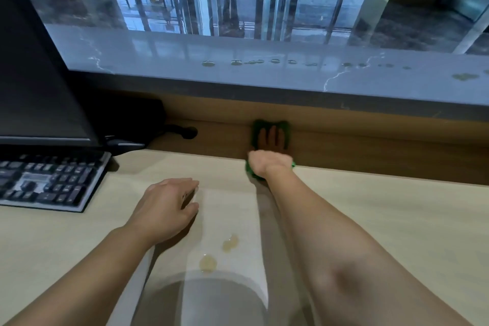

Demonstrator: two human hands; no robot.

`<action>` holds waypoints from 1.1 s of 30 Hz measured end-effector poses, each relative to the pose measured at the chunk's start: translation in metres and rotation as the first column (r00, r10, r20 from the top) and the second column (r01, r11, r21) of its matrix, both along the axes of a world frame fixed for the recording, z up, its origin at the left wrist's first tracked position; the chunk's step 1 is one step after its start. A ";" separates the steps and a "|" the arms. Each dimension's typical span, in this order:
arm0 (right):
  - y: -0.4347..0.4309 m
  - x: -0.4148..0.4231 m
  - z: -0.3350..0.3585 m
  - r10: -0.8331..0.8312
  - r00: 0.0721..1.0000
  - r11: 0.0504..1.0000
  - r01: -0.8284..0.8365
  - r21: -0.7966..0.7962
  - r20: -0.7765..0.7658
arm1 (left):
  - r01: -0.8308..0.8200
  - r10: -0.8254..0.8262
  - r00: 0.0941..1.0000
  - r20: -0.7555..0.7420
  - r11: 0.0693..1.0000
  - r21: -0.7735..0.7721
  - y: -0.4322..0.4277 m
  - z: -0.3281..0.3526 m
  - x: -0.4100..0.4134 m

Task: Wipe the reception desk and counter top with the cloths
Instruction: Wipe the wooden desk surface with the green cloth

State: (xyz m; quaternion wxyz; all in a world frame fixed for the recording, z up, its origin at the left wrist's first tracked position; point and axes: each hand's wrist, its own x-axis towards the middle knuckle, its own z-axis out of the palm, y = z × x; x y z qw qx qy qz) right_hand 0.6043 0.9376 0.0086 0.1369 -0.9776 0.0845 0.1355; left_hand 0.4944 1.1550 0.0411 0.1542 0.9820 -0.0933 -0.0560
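Looks forward and down from the head through one wide-angle lens. Sits close over the pale tabletop (370, 219), which fills the lower half. Catches the keyboard (47, 180) at the left edge, the raised counter (238, 61) across the middle, and the lobby floor (291, 13) far beyond at top.

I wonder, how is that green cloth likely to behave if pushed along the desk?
The green cloth pokes out crumpled beside the right hand pressing it, so it is probably soft and floppy. On the smooth desk it should slide easily.

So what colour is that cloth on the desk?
Green; the cloth shows best in the head view, under the right hand.
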 end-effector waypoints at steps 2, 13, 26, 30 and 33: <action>0.038 0.000 0.003 0.170 0.985 0.985 -0.170 0.034 -0.007 | 0.034 -0.034 0.999 0.007 0.999 0.002 0.006 -0.005 0.001; 0.026 -0.027 0.008 0.427 0.901 0.904 -0.424 -0.060 0.076 | 0.080 -0.082 0.996 0.028 0.994 0.068 0.014 -0.008 0.003; -0.065 -0.045 0.007 -0.266 0.964 0.949 0.261 -0.175 -0.007 | 0.077 -0.078 0.996 0.031 0.996 0.053 0.029 -0.005 -0.009; 0.018 -0.041 0.013 -0.265 0.964 0.946 0.263 -0.189 0.014 | 0.057 -0.058 0.998 0.023 0.998 0.035 0.043 -0.007 -0.020; 0.080 -0.050 0.012 0.001 0.999 0.985 0.005 -0.172 0.037 | 0.054 -0.056 0.998 0.034 0.998 0.044 0.054 -0.009 -0.027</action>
